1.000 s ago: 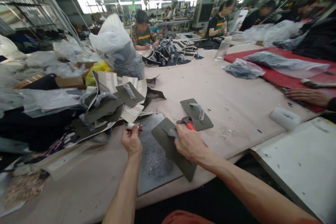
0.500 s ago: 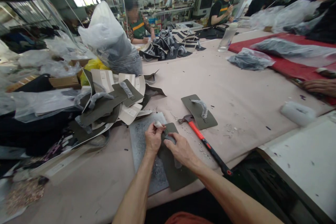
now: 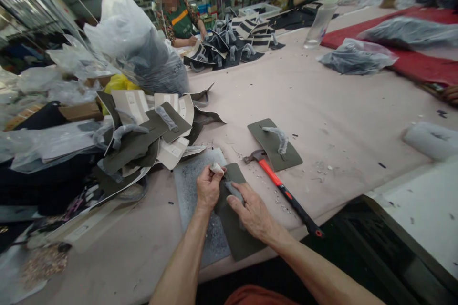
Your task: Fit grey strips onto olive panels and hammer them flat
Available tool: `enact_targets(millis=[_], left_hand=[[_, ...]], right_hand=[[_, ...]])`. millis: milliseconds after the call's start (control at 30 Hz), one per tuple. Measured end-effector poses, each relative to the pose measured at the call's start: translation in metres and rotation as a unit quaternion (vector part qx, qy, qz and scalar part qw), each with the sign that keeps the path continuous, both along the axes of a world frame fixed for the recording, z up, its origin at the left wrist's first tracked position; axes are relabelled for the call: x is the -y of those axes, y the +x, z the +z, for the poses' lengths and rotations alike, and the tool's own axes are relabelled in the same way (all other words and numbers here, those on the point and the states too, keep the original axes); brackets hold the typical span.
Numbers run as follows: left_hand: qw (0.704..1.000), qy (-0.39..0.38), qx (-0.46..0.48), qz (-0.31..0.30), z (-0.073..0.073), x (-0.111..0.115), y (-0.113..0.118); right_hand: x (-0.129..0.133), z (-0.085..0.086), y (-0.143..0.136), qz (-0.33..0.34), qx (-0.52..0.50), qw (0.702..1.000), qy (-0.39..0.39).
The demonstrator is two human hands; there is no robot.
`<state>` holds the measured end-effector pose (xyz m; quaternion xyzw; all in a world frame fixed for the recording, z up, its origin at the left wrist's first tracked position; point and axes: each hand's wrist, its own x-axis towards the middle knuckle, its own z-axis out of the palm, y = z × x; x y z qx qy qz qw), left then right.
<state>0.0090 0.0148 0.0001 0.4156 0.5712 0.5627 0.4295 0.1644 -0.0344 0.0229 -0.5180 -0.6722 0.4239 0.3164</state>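
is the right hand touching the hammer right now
Apart: the head view shows a strip of tabletop between the right hand and the hammer.

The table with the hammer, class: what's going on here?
A person's left hand pinches a small white item near the far end of a dark panel; the right hand holds its grey strap. The panel partly covers a grey board. A hammer lies unheld to the right, beside a second panel, and more panels are piled to the left.
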Motion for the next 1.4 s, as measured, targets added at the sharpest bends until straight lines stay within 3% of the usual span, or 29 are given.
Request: enact_targets(millis=[200, 300, 367, 467, 533, 567, 667, 733, 833, 900, 967, 1000, 1067, 1100, 1267, 1333, 1400], left_hand=[[0.995, 0.009, -0.096, -0.006, 0.002, 0.0, 0.002], [0.984, 0.031, -0.174, 0.001, 0.005, 0.004, 0.006], [0.976, 0.048, -0.213, -0.001, 0.007, 0.007, 0.009], [0.97, 0.059, -0.236, -0.011, 0.006, 0.01, 0.01], [0.972, 0.055, -0.227, -0.017, 0.004, 0.008, 0.008], [0.974, 0.052, -0.219, -0.02, 0.003, 0.007, 0.007], [0.979, 0.044, -0.201, -0.016, 0.001, 0.003, 0.006], [0.977, 0.043, -0.207, -0.002, 0.002, 0.003, 0.007], [0.967, 0.053, -0.248, 0.006, 0.004, 0.005, 0.01], [0.959, 0.068, -0.275, -0.002, 0.003, 0.008, 0.012], [0.955, 0.083, -0.285, -0.01, 0.001, 0.01, 0.012], [0.955, 0.088, -0.285, -0.012, 0.0, 0.011, 0.012], [0.954, 0.09, -0.286, -0.012, -0.001, 0.011, 0.011], [0.953, 0.09, -0.288, -0.013, -0.001, 0.011, 0.01], [0.954, 0.091, -0.285, -0.026, -0.001, 0.01, 0.009], [0.955, 0.088, -0.283, -0.026, -0.001, 0.01, 0.009], [0.955, 0.084, -0.282, -0.025, -0.002, 0.011, 0.009]], right_hand=[[0.001, 0.005, -0.002, 0.015, 0.009, 1.0, 0.002], [-0.003, 0.007, 0.013, 0.021, 0.018, 0.999, 0.029], [-0.009, 0.005, 0.035, -0.023, 0.087, 0.993, 0.077], [-0.019, -0.003, 0.078, -0.085, 0.272, 0.954, 0.098], [-0.026, -0.005, 0.102, -0.085, 0.339, 0.935, 0.052], [-0.029, -0.005, 0.11, -0.081, 0.332, 0.94, 0.011], [-0.035, 0.004, 0.116, -0.06, 0.139, 0.966, -0.212], [-0.037, 0.015, 0.11, -0.035, 0.011, 0.939, -0.342], [-0.035, 0.04, 0.097, -0.034, -0.055, 0.916, -0.396], [-0.032, 0.061, 0.091, -0.048, -0.054, 0.943, -0.326], [-0.03, 0.082, 0.088, -0.053, 0.0, 0.988, -0.143], [-0.03, 0.091, 0.087, -0.058, 0.039, 0.997, -0.035], [-0.03, 0.102, 0.086, -0.061, 0.117, 0.983, 0.131], [-0.031, 0.104, 0.086, -0.049, 0.16, 0.97, 0.176], [-0.038, 0.112, 0.088, 0.082, 0.341, 0.918, 0.188], [-0.039, 0.123, 0.088, 0.049, 0.299, 0.925, 0.231], [-0.038, 0.131, 0.086, -0.052, 0.206, 0.936, 0.282]])
